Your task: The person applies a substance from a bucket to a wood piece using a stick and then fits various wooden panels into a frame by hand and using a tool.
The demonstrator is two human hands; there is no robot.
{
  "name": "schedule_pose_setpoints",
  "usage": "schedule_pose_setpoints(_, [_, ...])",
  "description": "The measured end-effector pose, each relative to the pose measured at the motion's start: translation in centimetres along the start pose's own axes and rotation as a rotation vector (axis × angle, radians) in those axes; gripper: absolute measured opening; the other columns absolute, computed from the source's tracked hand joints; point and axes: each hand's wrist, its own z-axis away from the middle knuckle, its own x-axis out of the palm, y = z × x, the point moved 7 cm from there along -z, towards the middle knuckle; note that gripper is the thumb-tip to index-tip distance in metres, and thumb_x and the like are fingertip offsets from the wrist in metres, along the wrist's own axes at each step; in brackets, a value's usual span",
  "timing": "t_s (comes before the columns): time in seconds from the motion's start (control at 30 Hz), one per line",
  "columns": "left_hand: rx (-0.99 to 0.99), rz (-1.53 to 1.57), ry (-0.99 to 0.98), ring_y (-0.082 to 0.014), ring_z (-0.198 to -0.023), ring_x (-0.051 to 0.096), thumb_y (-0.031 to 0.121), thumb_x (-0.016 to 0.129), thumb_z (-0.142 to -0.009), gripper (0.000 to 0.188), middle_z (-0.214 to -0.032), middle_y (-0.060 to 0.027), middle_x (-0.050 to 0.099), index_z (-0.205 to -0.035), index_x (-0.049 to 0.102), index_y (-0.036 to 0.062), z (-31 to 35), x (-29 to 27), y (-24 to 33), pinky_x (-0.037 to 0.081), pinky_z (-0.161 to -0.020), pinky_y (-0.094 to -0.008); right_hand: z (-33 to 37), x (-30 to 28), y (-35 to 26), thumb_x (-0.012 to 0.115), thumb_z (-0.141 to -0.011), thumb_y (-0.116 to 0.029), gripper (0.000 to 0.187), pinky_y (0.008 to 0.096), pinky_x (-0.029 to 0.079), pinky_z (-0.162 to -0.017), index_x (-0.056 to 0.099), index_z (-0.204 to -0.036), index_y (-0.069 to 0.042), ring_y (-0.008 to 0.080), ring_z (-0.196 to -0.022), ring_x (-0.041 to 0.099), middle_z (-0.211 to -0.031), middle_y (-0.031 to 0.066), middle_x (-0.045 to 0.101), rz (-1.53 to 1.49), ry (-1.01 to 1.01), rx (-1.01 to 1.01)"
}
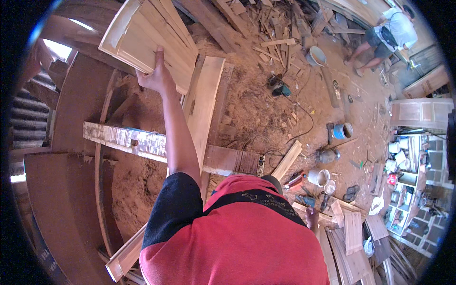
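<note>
At the upper left, my left hand [156, 78] grips a pale wooden panel [135, 38] by its near edge, one digit lying along the panel's face. Part of its grip is hidden. My outstretched left arm passes over a long light plank [205, 102] and a paint-worn crossbeam [142, 141]. Low on the right, beyond my red shirt, only a little of my right hand [311, 218] shows. It is close to a dark tool [306, 200] on the floor, and its fingers are too small and covered to read.
A corded green power tool [280, 86] lies on the sawdust floor. Buckets [317, 56], [342, 131] and scrap wood [280, 28] are scattered about. Another person [392, 35] bends at the upper right. Stacked boards [349, 242] and cluttered shelves [406, 185] stand at the right.
</note>
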Motion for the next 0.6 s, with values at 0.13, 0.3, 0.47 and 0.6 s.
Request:
schedule_pose_setpoints(0.13, [0.062,-0.105,-0.035,-0.0193,-0.089,0.066,0.000,0.086,-0.071,0.043,-0.102,-0.0146,0.069,-0.107,0.064,-0.0091,0.9,1.8,-1.6,0.055,-0.080,-0.0328,0.5,0.3,0.3,0.069,-0.089,-0.027,0.034,0.0404,0.053,-0.079,0.068,-0.109,0.000,0.0308,-0.088,0.069,-0.099,0.0192,0.072,-0.052,0.006,0.064])
schedule_pose_setpoints(0.3, [0.095,-0.204,-0.095,-0.0203,-0.086,0.067,0.005,0.087,-0.072,0.045,-0.098,-0.0152,0.071,-0.107,0.064,-0.0105,0.9,2.8,-3.4,0.055,-0.078,-0.0342,1.9,1.3,1.5,0.071,-0.090,-0.018,0.025,0.0297,0.054,-0.061,0.066,-0.106,0.001,0.0172,-0.076,0.068,-0.086,0.0093,0.071,0.061,0.031,0.050])
schedule_pose_setpoints(0.47, [0.209,-0.512,-0.071,-0.0225,-0.087,0.067,0.006,0.088,-0.072,0.048,-0.101,-0.0179,0.070,-0.108,0.062,-0.0120,0.9,2.2,-3.0,0.056,-0.079,-0.0367,3.9,2.8,0.0,0.071,-0.089,-0.024,0.029,0.0384,0.056,-0.078,0.069,-0.106,0.000,0.0281,-0.087,0.071,-0.097,0.0173,0.073,-0.047,-0.043,0.047])
schedule_pose_setpoints(0.6, [0.269,-0.415,-0.129,-0.0222,-0.090,0.067,0.005,0.087,-0.072,0.049,-0.105,-0.0194,0.069,-0.110,0.061,-0.0125,1.3,2.7,-2.3,0.056,-0.081,-0.0366,4.7,2.6,-3.1,0.069,-0.091,-0.022,0.028,0.0378,0.055,-0.078,0.068,-0.106,0.001,0.0277,-0.088,0.071,-0.099,0.0177,0.073,0.026,-0.124,0.114])
